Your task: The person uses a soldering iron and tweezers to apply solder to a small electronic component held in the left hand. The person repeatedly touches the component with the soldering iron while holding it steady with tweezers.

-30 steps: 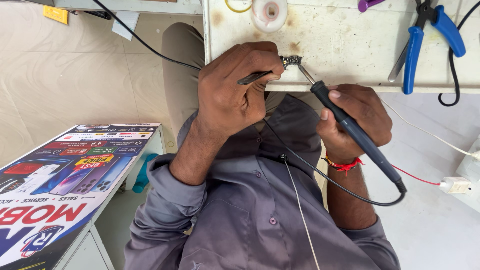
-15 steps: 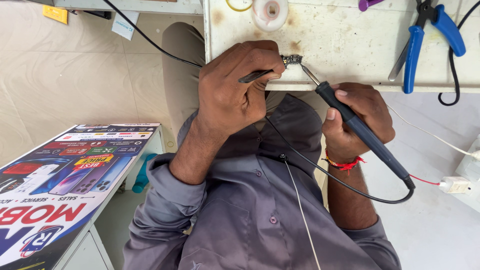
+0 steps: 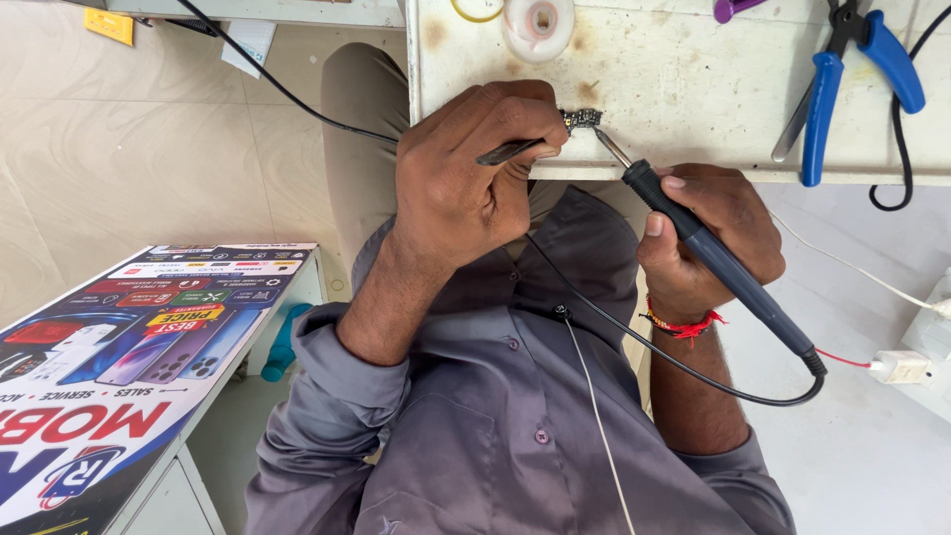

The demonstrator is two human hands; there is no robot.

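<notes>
My left hand [image 3: 466,183] is closed around metal tweezers [image 3: 507,153], whose tips pinch a small dark circuit part [image 3: 582,119] at the near edge of the worn white worktable [image 3: 693,79]. My right hand [image 3: 718,228] grips a dark soldering iron [image 3: 728,267] by its handle. The iron's metal tip touches the small part from the right. A black cord runs from the iron's rear end and loops back across my grey shirt.
Blue-handled pliers [image 3: 822,109] lie on the table at the right, and a white spool [image 3: 538,25] sits at the back. A white plug [image 3: 901,367] with a red wire lies at the right. A cabinet with a printed poster [image 3: 129,367] stands at the left.
My right hand and the soldering iron have shifted slightly to the right, with the tip staying at the small part. The left hand and tweezers hold still.
</notes>
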